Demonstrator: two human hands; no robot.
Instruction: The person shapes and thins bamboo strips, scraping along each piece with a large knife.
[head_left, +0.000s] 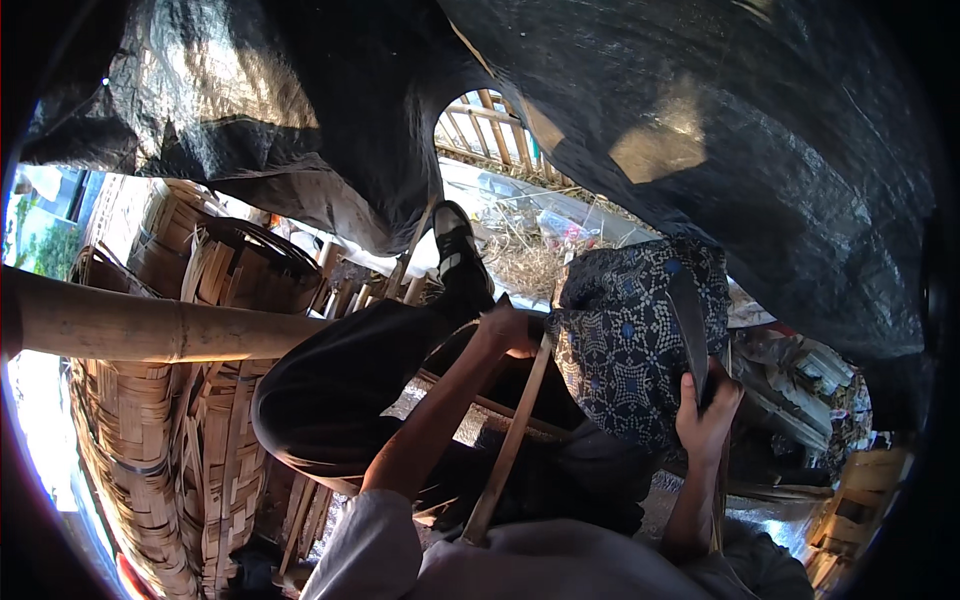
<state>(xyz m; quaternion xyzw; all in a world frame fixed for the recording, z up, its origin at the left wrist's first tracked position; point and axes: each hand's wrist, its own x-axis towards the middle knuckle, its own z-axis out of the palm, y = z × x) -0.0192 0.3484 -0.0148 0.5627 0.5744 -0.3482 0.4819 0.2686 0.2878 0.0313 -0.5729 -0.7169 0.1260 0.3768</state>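
My right hand (708, 408) is wrapped round the lower end of a knife, its grip hidden by the fingers. The broad dark blade (688, 322) points up over a dark blue patterned cloth (635, 350) draped on my right leg. Left of the cloth, my left hand (508, 330) is closed at the upper end of a flat bamboo strip (512, 440), which slants down to my chest. Its fingertips are partly hidden. A small dark point shows above that hand. Another thin strip (722, 490) runs down beside my right forearm.
A thick bamboo pole (170, 318) crosses at the left, before tall woven bamboo baskets (135, 440). Dark plastic sheeting (740, 130) hangs low overhead. My left leg is bent, its shoe (458, 245) ahead near dry straw (525, 262). Scrap material (800, 395) lies at the right.
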